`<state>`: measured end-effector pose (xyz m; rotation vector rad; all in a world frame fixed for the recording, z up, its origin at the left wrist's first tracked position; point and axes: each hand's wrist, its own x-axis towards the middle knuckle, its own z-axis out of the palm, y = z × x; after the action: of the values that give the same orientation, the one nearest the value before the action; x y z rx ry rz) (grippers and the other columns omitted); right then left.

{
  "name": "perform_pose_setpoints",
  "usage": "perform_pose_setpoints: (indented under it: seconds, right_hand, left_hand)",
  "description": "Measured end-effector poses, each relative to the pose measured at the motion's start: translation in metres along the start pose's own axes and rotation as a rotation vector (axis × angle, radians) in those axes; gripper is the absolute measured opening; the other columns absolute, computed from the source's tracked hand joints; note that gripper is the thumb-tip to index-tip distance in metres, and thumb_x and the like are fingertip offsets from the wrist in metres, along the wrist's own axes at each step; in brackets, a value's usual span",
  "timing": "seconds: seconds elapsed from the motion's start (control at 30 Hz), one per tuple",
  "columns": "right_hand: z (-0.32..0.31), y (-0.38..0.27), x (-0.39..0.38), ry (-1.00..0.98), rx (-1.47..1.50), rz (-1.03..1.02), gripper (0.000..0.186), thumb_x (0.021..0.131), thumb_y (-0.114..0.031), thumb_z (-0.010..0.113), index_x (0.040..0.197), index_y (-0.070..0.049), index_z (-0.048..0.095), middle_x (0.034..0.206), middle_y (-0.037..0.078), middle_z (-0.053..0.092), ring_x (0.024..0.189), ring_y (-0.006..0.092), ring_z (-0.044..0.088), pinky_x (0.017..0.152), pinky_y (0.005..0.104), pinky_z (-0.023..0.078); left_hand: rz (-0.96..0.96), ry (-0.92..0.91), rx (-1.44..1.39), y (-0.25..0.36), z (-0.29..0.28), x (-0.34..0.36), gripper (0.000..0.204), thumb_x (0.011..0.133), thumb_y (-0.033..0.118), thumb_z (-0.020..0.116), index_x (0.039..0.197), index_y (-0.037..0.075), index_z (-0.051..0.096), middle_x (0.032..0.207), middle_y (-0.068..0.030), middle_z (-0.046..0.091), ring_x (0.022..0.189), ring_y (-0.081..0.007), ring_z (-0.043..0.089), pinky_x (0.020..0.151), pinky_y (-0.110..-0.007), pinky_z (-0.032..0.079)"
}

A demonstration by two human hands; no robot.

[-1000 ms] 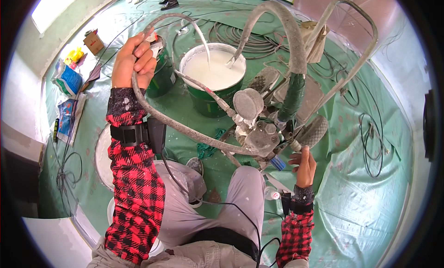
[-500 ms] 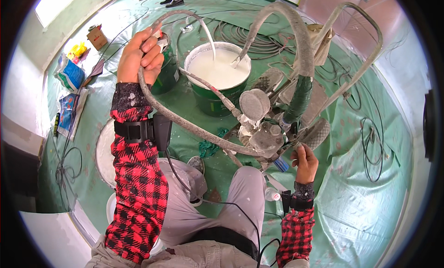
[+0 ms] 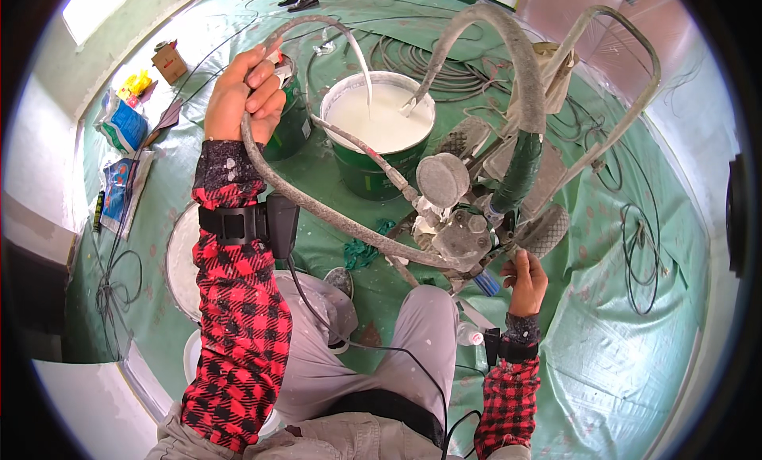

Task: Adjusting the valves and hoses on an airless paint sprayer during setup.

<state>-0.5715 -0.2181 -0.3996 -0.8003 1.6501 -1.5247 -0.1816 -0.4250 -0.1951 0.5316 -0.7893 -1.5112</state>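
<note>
Indoors, the left hand (image 3: 244, 99) clasps a grey hose (image 3: 317, 210); the right hand (image 3: 527, 284) meets a pump (image 3: 460, 242), its grip unclear.

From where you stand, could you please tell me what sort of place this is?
Likely a room under renovation: it has green floor sheeting, a bucket of white liquid, and a machine with hoses.

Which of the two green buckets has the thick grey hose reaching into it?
The right-hand bucket, with white liquid in plain view: the thick grey hose arches down into it. The other green bucket stands partly hidden behind the left hand.
</note>
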Motion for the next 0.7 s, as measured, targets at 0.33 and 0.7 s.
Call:
perform_pose_setpoints:
  seconds: [0.33,0.7]
  right_hand:
    - [-0.012,-0.001,0.009,-0.077,-0.196,0.138,0.037,0.093,-0.030,0.058,0.109,0.003,0.057,0.077,0.004,0.063,0.060,0.0082,0.057,0.045,0.0190,0.038]
    - [0.005,0.002,-0.003,-0.025,-0.060,-0.129,0.034,0.090,-0.021,0.063,0.113,0.003,0.055,0.085,0.004,0.063,0.063,0.0076,0.057,0.046,0.0195,0.039]
  left_hand:
    - [0.008,0.022,0.029,-0.002,0.003,-0.001,0.027,0.096,0.012,0.046,0.115,-0.007,0.048,0.063,0.0044,0.036,0.042,-0.0048,0.027,0.040,-0.021,0.022]
    - [0.005,-0.018,-0.005,-0.002,-0.001,0.000,0.018,0.095,0.010,0.046,0.106,-0.004,0.048,0.063,0.0035,0.037,0.043,-0.0057,0.028,0.040,-0.022,0.023]
